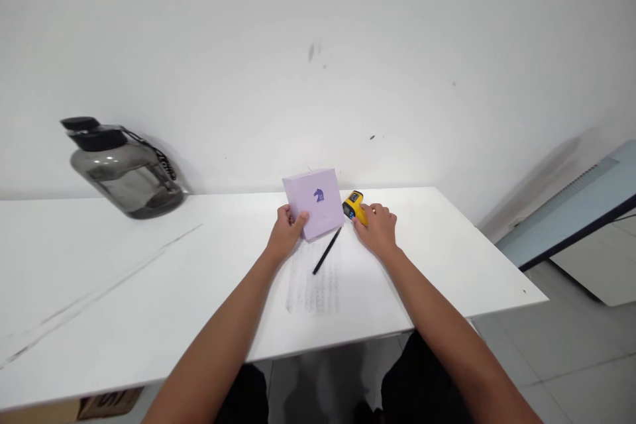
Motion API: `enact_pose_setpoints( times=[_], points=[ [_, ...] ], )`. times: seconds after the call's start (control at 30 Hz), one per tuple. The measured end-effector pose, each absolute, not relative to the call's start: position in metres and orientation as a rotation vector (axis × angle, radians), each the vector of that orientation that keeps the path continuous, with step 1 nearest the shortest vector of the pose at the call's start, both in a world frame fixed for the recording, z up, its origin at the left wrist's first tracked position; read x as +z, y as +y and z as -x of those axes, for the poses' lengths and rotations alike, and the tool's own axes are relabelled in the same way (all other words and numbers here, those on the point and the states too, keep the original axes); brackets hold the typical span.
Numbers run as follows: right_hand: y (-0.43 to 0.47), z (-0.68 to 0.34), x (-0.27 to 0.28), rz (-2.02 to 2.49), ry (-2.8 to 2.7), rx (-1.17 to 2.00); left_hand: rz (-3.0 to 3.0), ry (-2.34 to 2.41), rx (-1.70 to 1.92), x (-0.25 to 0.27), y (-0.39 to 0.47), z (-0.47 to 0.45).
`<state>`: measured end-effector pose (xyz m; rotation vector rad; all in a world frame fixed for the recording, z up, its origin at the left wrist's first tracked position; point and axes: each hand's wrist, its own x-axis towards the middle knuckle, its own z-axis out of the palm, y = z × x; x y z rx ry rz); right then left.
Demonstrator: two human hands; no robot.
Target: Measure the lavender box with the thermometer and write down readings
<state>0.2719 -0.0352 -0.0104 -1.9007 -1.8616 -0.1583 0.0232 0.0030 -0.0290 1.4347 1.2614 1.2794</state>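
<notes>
My left hand (289,230) grips the lower left edge of a light purple box (318,209) with a dark horse-head mark on its face. The box is tilted towards me. To its right, my right hand (380,228) is closed round the handle of a yellow and black infrared thermometer (354,207), whose small display faces me. Below the box lies a black pen (326,252), slanting across a sheet of paper (313,291) with faint, blurred writing.
A large grey see-through water bottle (124,175) with a black lid stands on the white table (149,291) at the left. A white wall (248,66) rises behind. A light blue panel (571,205) stands at the right. Below the table's left front edge a cardboard box (112,404) shows.
</notes>
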Motion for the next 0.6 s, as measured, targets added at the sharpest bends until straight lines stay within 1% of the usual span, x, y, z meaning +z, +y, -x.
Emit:
enact_pose_setpoints(
  times=[0.27,0.33,0.43,0.5,0.53,0.6],
  points=[
    [-0.030,-0.274,-0.013,2.104,-1.798,-0.033,-1.451,1.267,1.270,-0.029,0.004,-0.023],
    [-0.031,-0.277,-0.011,2.043,-1.738,-0.032,-1.451,1.263,1.280,-0.028,0.003,-0.023],
    [-0.037,-0.275,-0.001,1.778,-1.517,0.013,-1.453,1.274,1.290,-0.029,0.003,-0.023],
    [-0.046,-0.268,0.007,1.537,-1.331,0.146,-1.457,1.291,1.279,-0.030,0.004,-0.023],
    [-0.052,-0.262,0.010,1.422,-1.278,0.269,-1.457,1.300,1.272,-0.031,0.004,-0.023],
    [-0.065,-0.250,0.015,1.223,-1.208,0.682,-1.455,1.309,1.266,-0.031,0.004,-0.023]
  ],
)
